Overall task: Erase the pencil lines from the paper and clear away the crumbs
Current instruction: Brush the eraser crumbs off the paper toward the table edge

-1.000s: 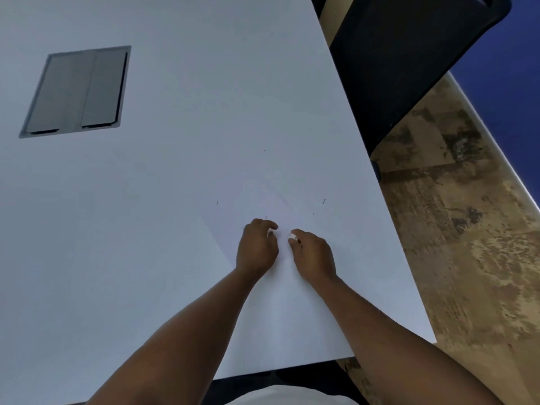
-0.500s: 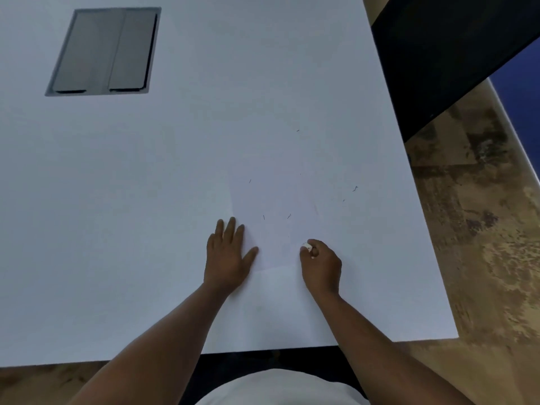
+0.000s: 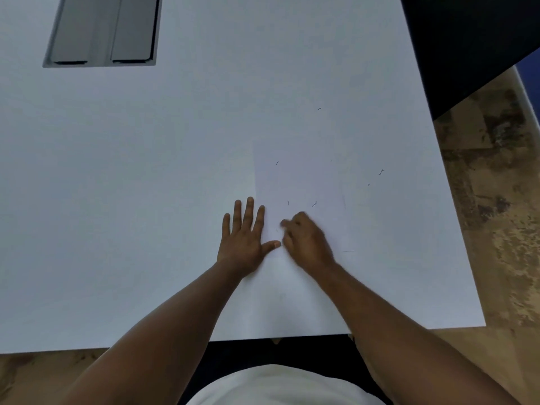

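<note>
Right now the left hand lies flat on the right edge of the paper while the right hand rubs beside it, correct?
Not quite. The head view shows the left hand flat on the left edge of the paper; the right hand works beside it.

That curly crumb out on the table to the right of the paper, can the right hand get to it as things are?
Probably yes. The curly crumb lies alone on the bare table, right of the paper, with nothing between it and the right hand. The hand's blurred grip looks curled, perhaps round an eraser.
</note>
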A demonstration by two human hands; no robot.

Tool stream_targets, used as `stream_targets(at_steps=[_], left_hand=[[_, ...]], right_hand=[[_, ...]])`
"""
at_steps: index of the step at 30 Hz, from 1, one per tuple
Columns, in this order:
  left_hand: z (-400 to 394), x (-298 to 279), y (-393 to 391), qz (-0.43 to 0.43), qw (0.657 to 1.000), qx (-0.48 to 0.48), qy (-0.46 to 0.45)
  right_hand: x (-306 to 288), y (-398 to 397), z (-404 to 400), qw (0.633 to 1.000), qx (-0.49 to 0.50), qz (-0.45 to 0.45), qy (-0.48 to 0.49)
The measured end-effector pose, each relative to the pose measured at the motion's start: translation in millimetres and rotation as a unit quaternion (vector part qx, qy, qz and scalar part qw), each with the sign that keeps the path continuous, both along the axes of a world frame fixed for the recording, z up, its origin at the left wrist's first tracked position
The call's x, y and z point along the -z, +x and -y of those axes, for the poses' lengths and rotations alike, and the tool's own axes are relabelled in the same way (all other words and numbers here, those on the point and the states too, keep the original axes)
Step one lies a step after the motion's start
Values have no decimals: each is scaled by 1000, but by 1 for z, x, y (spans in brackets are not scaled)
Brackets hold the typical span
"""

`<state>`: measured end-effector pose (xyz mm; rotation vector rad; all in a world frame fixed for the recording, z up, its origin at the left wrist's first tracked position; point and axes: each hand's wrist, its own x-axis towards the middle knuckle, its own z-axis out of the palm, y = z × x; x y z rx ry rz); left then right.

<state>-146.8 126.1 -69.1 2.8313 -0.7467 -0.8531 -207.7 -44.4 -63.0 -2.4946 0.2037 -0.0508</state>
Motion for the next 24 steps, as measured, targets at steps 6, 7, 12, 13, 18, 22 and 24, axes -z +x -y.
stream_targets(at_steps=[6,7,12,13,18,22,24], left_hand=[[1,-4,1,-14,1000,-6,-1],[1,-4,1,-15,1000,-6,-4],[0,-3,0,-17,1000,-4,6],[0,-3,0,-17,1000,-5,5],[1,-2,0,-12,1000,-10,-8],[-3,2,-4,-1,999,-11,-34],[-2,2,-6,1,999,-4,-49]], right_hand=[[-3,7,61,989,146,-7,-11],[-4,6,58,989,146,5,-3],[1,-17,28,998,-42,10,-36],[4,-16,33,998,-33,11,-49],[1,8,90,977,212,-20,-5],[-18,6,49,981,150,-11,123],[-22,-2,16,987,86,2,132]])
